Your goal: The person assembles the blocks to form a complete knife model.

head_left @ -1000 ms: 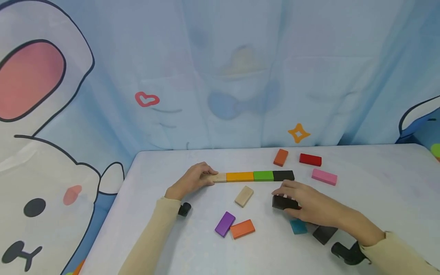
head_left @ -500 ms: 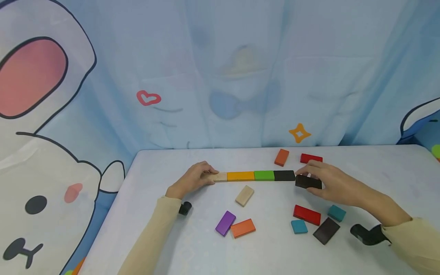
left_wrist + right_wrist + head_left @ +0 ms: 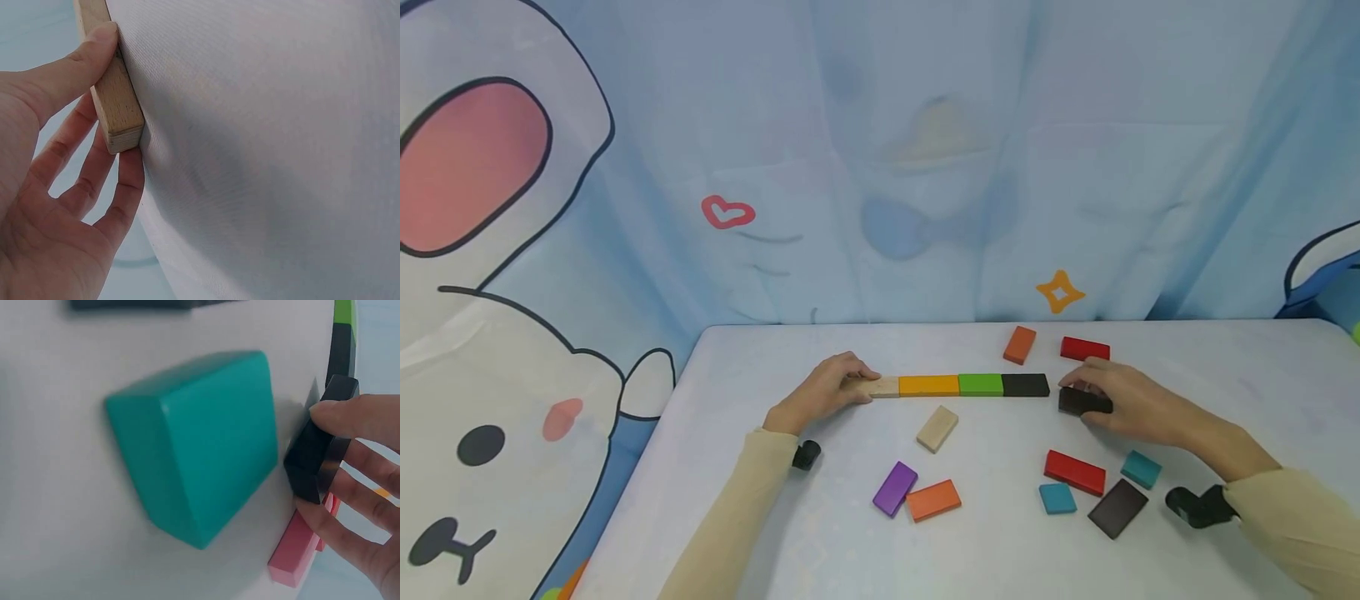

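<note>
- One hand, the left [image 3: 820,393], pinches the wooden end block [image 3: 887,387] between thumb and fingers, at the left end of a straight row on the table [image 3: 827,550].
- Purple block [image 3: 895,489]: on the near side of the row, lying slanted.
- Yellow-orange block [image 3: 928,386]: second in the row, against the wooden one.
- Near orange block [image 3: 933,501]: just right of the purple one.
- Loose wooden block [image 3: 937,429]: slanted, between the row and that orange block.
- Green block [image 3: 981,385]: third in the row.
- Far orange block [image 3: 1019,345]: beyond the row.
- Row's black block [image 3: 1026,385]: its right end.
- Left teal block [image 3: 1057,498] and near red block [image 3: 1075,472]: close together, near side.
- Far red block [image 3: 1085,348]: beyond the right hand [image 3: 1138,404].
- Held black block [image 3: 1085,402]: gripped by the right hand, slightly apart from the row's right end.
- Dark brown block [image 3: 1117,508] and right teal block [image 3: 1141,469]: near right.
- Pink block [image 3: 292,550]: past the right hand's fingers in its wrist view.
</note>
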`<state>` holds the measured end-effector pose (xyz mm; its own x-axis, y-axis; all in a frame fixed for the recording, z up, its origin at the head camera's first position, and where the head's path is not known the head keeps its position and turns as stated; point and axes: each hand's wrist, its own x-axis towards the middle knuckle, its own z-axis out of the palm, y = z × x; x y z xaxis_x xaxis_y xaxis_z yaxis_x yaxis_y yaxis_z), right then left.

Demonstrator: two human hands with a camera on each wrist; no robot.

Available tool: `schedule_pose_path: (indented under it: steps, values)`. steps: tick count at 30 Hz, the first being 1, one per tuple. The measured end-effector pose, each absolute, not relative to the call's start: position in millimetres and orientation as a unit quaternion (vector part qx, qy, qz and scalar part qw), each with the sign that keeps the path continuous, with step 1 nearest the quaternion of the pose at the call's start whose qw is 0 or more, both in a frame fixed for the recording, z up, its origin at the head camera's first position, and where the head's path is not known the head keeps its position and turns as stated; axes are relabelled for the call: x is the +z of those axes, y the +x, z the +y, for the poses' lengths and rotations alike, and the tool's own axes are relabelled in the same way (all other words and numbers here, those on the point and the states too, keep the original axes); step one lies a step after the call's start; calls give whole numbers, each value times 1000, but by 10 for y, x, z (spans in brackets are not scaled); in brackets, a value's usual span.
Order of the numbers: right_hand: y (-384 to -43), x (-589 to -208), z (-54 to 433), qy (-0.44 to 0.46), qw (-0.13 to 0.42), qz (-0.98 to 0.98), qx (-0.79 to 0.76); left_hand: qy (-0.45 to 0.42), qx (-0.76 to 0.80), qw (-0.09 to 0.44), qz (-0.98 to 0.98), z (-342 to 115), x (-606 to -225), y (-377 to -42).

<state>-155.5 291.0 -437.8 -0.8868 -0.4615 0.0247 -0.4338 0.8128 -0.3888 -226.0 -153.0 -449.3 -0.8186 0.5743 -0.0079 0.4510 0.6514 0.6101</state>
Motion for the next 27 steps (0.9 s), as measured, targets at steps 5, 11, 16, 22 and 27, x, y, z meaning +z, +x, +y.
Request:
schedule_pose_path:
  steps: [5,11,16,22,27]
  values:
    - [-1626,-4380,2926,-241,35,954,-177,279,303,102,905,-1531,-4490,-2256]
    - [-1680,-4356,2886,-228,47,960,-158,280,305,103,904,-1528,-4512,-2268]
    - [-1705,-4340,2843,-223,53,962,-151,283,304,102,904,-1530,-4521,-2268]
    - [-1746,-4327,2835,-224,55,961,-154,280,303,101,905,-1529,-4523,-2269]
    - [-1773,-4332,2835,-228,54,960,-154,284,305,97,904,-1528,-4528,-2270]
